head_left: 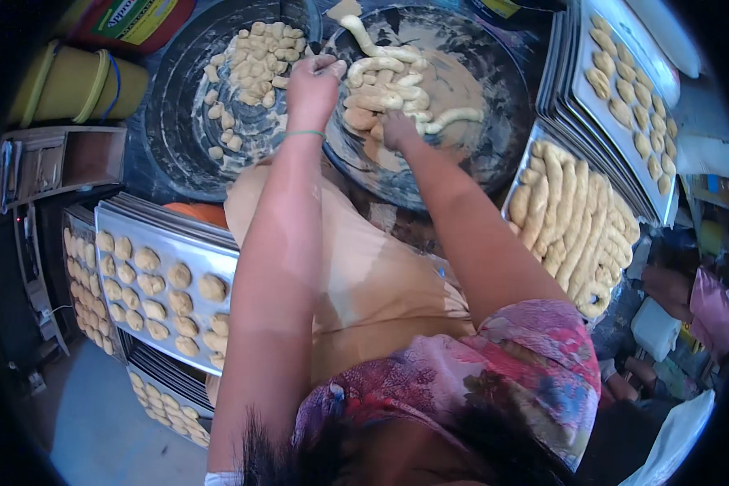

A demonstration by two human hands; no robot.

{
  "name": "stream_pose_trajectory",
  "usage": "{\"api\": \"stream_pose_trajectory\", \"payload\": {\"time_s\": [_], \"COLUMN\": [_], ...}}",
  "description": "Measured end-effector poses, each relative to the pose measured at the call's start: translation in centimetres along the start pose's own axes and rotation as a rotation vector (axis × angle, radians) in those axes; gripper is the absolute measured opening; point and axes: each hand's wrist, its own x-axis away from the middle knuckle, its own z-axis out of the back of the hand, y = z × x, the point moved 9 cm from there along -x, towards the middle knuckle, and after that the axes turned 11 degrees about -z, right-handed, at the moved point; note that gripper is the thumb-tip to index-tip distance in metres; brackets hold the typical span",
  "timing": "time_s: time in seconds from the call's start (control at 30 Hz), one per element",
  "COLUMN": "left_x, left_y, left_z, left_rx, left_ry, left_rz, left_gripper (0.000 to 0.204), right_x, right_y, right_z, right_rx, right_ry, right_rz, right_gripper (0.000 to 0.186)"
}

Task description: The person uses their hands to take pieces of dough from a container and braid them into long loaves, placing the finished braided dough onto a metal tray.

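My left hand (314, 85) is closed at the rim between two floured round dark trays; what is in its fingers is too small to make out. The left tray (172, 154) holds several small dough pieces (259, 65). My right hand (398, 131) reaches into the right tray (486, 162), touching the lower end of piled dough ropes and lumps (381, 97); its fingertips are partly hidden. One pale rope (454, 117) stretches rightward from the pile, and another curves up toward the tray's far edge.
Stacked metal sheets with dough balls (168, 283) stand at left, others with dough pieces (624, 97) at upper right. Long dough ropes (571, 223) cover a sheet at right. A yellow bucket (77, 89), wooden shelving (93, 158) and bags (656, 328) line the sides.
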Motion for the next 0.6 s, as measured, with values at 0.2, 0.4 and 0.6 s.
{"api": "stream_pose_trajectory", "payload": {"time_s": [0.2, 0.4, 0.6], "left_x": [-1.3, -2.3, -2.0], "left_y": [-0.2, -1.4, -0.8], "left_z": [-0.4, 0.3, -1.0], "left_rx": [0.061, 0.17, 0.212], "left_ry": [-0.07, -0.036, -0.061], "left_rz": [-0.035, 0.049, 0.058], "left_gripper": [0.027, 0.023, 0.024], "right_x": [0.0, -0.9, 3.4], "right_y": [2.8, 14.6, 24.3], "right_z": [-2.0, -0.7, 5.3], "right_rx": [-0.11, -1.159, -1.707], "right_ry": [0.115, 0.214, 0.918], "right_rz": [-0.016, -0.524, -0.626], "right_gripper": [0.042, 0.029, 0.023]}}
